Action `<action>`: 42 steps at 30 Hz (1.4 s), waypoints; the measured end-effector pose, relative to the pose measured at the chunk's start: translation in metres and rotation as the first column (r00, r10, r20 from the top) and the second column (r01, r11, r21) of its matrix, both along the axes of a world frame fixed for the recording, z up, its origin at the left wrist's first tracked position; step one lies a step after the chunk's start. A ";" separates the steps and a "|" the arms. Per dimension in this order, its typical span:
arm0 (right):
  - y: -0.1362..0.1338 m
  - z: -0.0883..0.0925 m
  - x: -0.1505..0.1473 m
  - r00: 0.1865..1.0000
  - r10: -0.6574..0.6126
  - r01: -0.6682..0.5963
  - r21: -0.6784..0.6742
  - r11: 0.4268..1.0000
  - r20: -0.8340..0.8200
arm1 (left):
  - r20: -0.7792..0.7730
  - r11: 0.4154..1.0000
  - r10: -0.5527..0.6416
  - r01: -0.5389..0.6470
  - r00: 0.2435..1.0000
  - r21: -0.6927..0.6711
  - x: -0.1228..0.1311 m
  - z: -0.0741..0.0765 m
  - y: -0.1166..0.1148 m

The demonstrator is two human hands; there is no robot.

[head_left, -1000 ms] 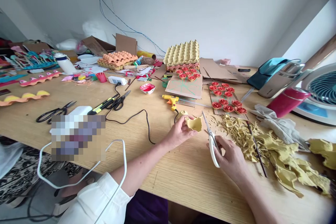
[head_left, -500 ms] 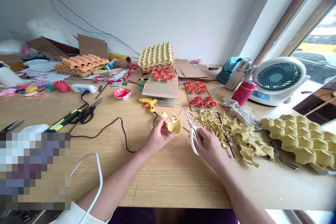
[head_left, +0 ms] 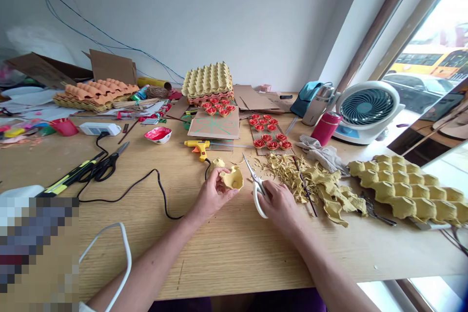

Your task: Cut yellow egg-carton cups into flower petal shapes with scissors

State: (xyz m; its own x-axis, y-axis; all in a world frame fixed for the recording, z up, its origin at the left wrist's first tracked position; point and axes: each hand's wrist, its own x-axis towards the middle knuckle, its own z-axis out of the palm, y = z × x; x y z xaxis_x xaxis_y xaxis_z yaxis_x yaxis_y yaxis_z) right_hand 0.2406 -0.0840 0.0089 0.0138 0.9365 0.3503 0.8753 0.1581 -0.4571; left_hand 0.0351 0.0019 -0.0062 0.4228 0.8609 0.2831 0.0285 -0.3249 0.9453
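Between the thumb and fingers of my left hand (head_left: pixel 210 197) is a yellow egg carton cup (head_left: pixel 233 179), its opening tilted toward me. My right hand (head_left: pixel 280 203) grips white-handled scissors (head_left: pixel 258 187), their blades pointing up and to the left, a short way to the right of the cup and apart from it. Behind the cup lies another small yellow carton piece (head_left: pixel 218 162), partly hidden by my left fingers. Yellow paper scraps (head_left: pixel 285 170) are heaped just beyond my right hand.
A yellow glue gun (head_left: pixel 199 148) lies ahead, its black cord curving left. Red paper flowers (head_left: pixel 272 145) sit on cardboard. To the right are a yellow egg tray (head_left: pixel 402 185), a red bottle (head_left: pixel 326 128) and a fan (head_left: pixel 367 109). Black scissors (head_left: pixel 106 168) lie left.
The view has turned a little to the right, so things sit further left in it. Both hands keep their hold on the cup and the scissors, with little movement between them.
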 end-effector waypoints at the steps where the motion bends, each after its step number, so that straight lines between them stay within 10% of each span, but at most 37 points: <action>1: 0.000 0.000 0.000 1.000 0.000 0.000 0.003 1.000 -0.003 | -0.001 1.000 0.004 -0.004 1.000 0.006 0.000 0.000 0.000; 42: -0.008 0.012 -0.012 0.978 0.097 -0.085 -0.071 0.994 0.187 | -0.024 0.953 0.238 -0.229 0.971 0.198 -0.001 0.015 -0.013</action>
State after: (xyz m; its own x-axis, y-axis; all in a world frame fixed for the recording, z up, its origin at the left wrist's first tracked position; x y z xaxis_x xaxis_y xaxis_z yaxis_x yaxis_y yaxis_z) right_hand 0.2286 -0.0922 0.0206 -0.1340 0.9508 0.2795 0.9302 0.2179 -0.2953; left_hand 0.0341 -0.0115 0.0092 0.2332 0.8683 0.4379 0.1680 -0.4795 0.8613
